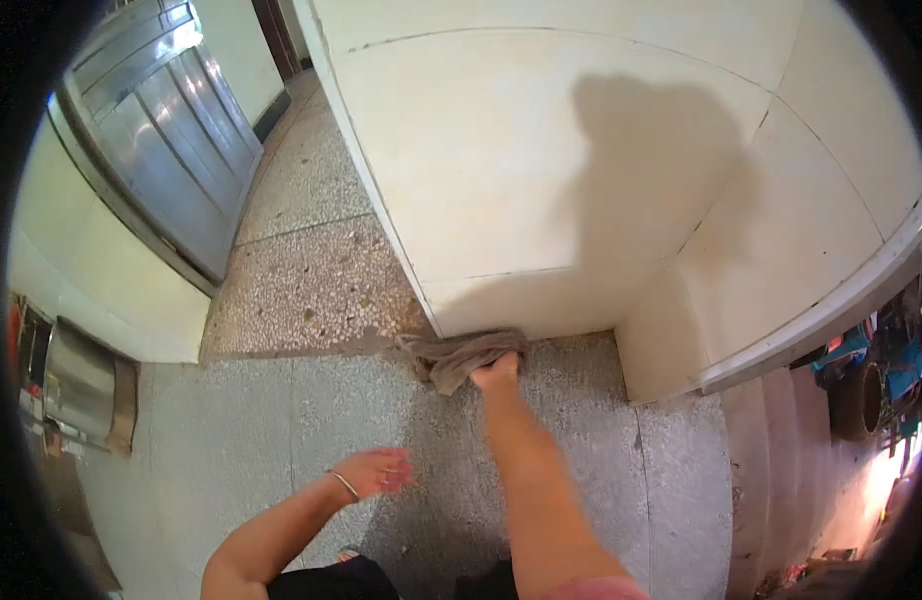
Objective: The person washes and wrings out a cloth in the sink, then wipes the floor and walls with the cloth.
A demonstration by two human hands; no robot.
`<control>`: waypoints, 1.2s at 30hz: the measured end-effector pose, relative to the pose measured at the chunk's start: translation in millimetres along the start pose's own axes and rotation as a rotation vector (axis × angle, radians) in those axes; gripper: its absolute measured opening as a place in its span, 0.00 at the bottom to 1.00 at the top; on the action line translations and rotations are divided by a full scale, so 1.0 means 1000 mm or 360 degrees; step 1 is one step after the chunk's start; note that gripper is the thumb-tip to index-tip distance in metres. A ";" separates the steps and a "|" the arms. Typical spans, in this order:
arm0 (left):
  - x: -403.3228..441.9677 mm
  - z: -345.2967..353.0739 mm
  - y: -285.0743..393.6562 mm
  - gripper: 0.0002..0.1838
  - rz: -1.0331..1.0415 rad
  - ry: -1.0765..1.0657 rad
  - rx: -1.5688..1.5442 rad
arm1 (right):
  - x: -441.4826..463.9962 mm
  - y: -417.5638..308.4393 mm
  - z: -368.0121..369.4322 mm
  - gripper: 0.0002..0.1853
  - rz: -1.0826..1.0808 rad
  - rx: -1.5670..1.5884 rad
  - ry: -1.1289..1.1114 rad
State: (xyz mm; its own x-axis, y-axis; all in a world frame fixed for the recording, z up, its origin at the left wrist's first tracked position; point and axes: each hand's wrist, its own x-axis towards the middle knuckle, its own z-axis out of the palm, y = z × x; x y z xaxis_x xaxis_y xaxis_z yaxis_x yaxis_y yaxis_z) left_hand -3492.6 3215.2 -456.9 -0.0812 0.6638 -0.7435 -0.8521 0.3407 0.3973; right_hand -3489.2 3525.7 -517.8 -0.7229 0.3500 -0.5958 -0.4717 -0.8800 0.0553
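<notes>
A crumpled grey-brown cloth [461,358] lies on the floor along the foot of the cream tiled wall [541,200]. My right hand [496,370] reaches forward and is closed on the cloth's right part, pressing it near the wall's base; some of its fingers are hidden in the folds. My left hand [379,472], with a bangle [345,485] at the wrist, hovers above the grey floor [231,440] to the left of my right arm. Its fingers are stretched out, slightly blurred, and hold nothing.
Speckled terrazzo [301,280] begins beyond a threshold, leading past an open grey metal door [171,140]. Steps [761,470] drop at the right, with a dark round pot [856,400] and clutter beyond. A shiny metal container [81,380] stands at the left.
</notes>
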 end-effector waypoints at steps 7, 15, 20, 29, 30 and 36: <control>0.005 0.020 0.008 0.19 0.0070 0.0215 -0.0075 | 0.036 -0.169 -0.033 0.28 -0.0537 -0.0498 0.0093; -0.001 0.021 0.003 0.18 -0.0087 0.0301 0.0021 | 0.028 -0.240 -0.052 0.25 -0.0655 -0.0593 0.0229; 0.006 0.004 0.011 0.17 -0.0019 0.0297 -0.0034 | 0.029 -0.232 -0.056 0.31 -0.0579 -0.0338 0.0109; 0.033 0.033 0.017 0.18 -0.0004 0.0207 0.0011 | -0.087 -0.189 0.090 0.23 -0.0894 -0.0747 -0.0093; 0.036 0.037 0.017 0.18 -0.0033 0.0179 0.0018 | -0.101 -0.183 0.109 0.24 -0.0981 -0.0941 -0.0098; 0.052 0.043 0.012 0.17 -0.0124 0.0186 0.0128 | -0.108 -0.128 0.182 0.29 -0.2677 -0.1877 -0.0129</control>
State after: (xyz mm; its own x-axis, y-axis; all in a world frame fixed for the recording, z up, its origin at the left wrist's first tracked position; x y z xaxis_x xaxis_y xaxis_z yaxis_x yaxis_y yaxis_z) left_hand -3484.4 3282.4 -467.7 -0.0802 0.5531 -0.8292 -0.8144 0.4433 0.3744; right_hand -3442.7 3659.2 -315.3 -0.0510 0.8456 0.5314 -0.0961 0.5255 -0.8454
